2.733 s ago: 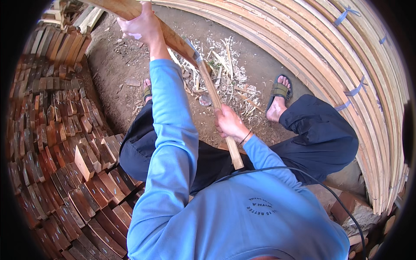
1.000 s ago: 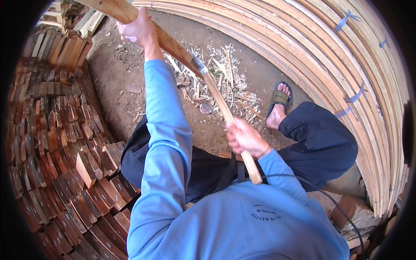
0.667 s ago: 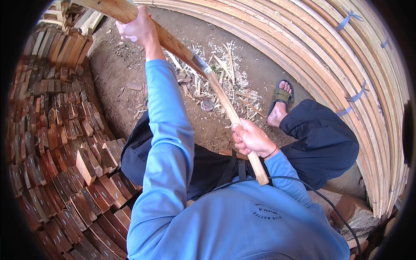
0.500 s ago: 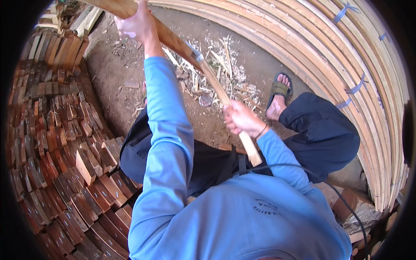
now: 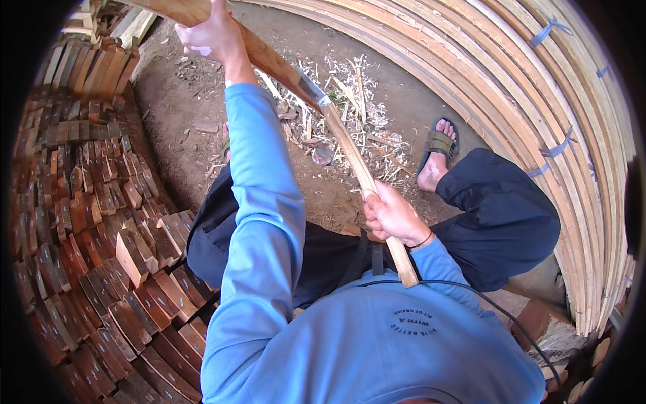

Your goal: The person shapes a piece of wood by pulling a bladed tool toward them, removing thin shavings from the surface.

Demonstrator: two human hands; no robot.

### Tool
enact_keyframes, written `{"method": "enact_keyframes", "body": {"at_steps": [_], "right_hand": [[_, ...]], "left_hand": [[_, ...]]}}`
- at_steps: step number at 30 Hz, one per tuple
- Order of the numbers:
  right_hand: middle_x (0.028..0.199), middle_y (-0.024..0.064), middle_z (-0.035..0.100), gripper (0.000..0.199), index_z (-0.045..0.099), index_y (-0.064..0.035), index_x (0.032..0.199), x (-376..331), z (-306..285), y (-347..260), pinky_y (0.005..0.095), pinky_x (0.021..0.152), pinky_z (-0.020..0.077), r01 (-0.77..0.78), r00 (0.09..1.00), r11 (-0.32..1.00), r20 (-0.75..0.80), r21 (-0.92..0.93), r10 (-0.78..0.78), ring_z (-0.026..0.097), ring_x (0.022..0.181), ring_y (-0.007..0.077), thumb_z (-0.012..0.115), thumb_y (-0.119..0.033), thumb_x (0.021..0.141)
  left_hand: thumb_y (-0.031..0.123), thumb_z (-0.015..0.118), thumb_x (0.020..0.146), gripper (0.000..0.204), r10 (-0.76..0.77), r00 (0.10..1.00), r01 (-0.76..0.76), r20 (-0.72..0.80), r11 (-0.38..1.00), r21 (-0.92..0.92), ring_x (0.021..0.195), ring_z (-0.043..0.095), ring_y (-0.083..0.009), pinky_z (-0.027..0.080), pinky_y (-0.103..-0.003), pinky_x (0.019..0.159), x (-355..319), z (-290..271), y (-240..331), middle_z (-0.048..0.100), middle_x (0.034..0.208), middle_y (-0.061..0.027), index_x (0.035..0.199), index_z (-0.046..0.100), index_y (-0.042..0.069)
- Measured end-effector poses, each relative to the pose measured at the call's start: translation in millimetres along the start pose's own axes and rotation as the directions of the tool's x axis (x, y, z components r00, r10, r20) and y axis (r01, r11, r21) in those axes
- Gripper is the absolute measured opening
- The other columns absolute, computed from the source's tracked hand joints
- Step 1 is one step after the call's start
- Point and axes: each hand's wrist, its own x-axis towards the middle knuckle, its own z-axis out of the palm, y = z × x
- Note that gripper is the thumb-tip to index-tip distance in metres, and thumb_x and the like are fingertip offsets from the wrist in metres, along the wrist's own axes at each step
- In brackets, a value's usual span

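**Shaving the wooden stave: chips on the ground, work still under the blade**

Closest to you, your right hand (image 5: 393,217) is wrapped tight around the long pale wooden handle (image 5: 367,185) of a hewing tool, gripping it near the butt end, which sticks out just past your wrist toward your blue long-sleeved shirt (image 5: 363,337). Follow the handle up and away from you and it ends in a small grey metal blade (image 5: 311,87), which sits against the underside of the long tan wooden stave (image 5: 262,54).

Your left arm reaches straight out, and your left hand (image 5: 208,34) is clamped over the stave farther along, steadying it at a slant across the top of the view. The upper end of the stave runs out of sight.

Under the blade, on the brown dirt floor (image 5: 188,114), lies a loose scatter of pale wood shavings (image 5: 350,101), just beyond your sandalled foot (image 5: 437,151). That suggests a fair amount of trimming is done; with the blade on the wood, the piece looks unfinished, though how much remains cannot be told.

To your left stand rows of short reddish-brown wooden blocks (image 5: 87,222); to your right curves a bundled stack of long pale wooden slats (image 5: 538,114).
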Motion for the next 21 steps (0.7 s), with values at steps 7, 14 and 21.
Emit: {"method": "enact_keyframes", "body": {"at_steps": [7,14,21], "right_hand": [[0.072,-0.0033,0.039,0.011,0.04,-0.0126,0.108,6.6,-4.5,-5.8,0.0236,0.039,0.0325,0.009,1.0,0.998,-0.026,0.058,-0.007,0.036,0.05,0.0063,0.039,-0.023,0.112],[0.071,-0.0038,0.039,0.009,0.043,-0.0129,0.112,25.1,-9.9,2.3,0.0226,0.038,0.0308,0.035,0.999,0.999,-0.029,0.021,-0.034,0.035,0.049,0.0051,0.039,-0.021,0.112],[0.072,-0.0025,0.04,0.012,0.04,-0.0138,0.106,24.6,-10.9,-7.5,0.0245,0.038,0.0321,0.062,0.997,0.998,-0.033,-0.016,-0.063,0.037,0.051,0.0059,0.039,-0.024,0.112]], "left_hand": [[0.025,0.085,0.078,0.05,-0.28,0.925,0.307,0.255,0.949,-0.072,0.072,0.069,-0.0261,0.056,-0.042,0.068,-15.6,1.6,29.6,0.071,0.082,-0.0137,0.115,0.064,-0.002],[0.007,0.079,0.075,0.042,0.052,0.995,-0.031,0.088,0.973,-0.23,0.058,0.072,-0.024,0.061,-0.034,0.054,-31.9,24.8,29.7,0.07,0.075,-0.0191,0.104,0.058,-0.015],[0.008,0.078,0.075,0.046,0.196,0.972,-0.198,0.128,0.98,0.003,0.059,0.072,-0.0254,0.061,-0.033,0.059,-15.2,20.3,1.9,0.072,0.078,-0.022,0.107,0.056,-0.017]]}}
